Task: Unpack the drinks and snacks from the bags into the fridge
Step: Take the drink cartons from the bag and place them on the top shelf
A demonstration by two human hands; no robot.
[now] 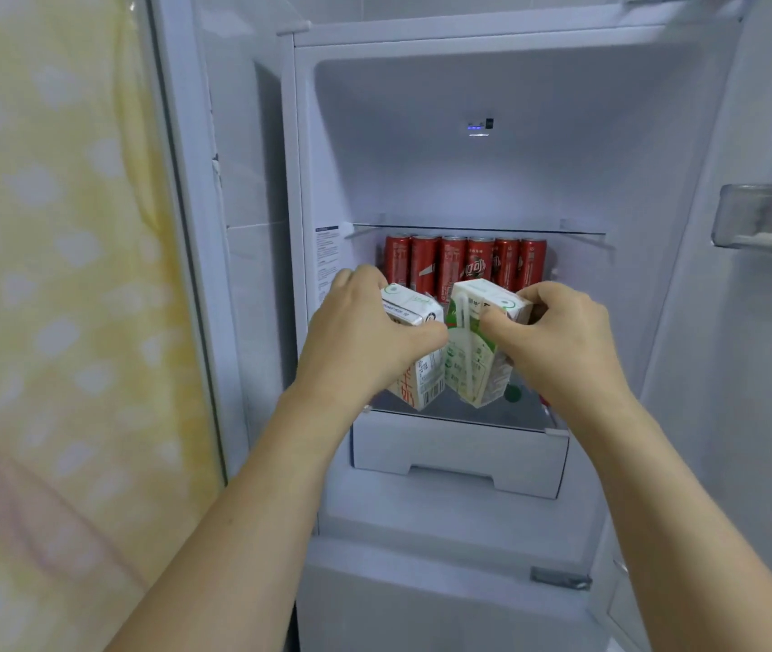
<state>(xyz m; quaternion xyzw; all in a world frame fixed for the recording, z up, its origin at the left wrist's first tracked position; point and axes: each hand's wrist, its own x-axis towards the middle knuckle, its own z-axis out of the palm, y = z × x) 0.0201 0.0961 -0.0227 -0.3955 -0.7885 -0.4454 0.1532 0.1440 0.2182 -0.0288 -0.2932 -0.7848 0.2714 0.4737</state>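
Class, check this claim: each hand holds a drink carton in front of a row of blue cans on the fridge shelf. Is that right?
Not quite. The head view shows the cans are red, not blue. The rest holds: the left hand and right hand each hold a carton, left carton and right carton, before that row on the shelf.

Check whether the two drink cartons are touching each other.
Cannot tell. In the head view the left carton and right carton tilt toward each other low down, but the left hand's thumb covers the upper part.
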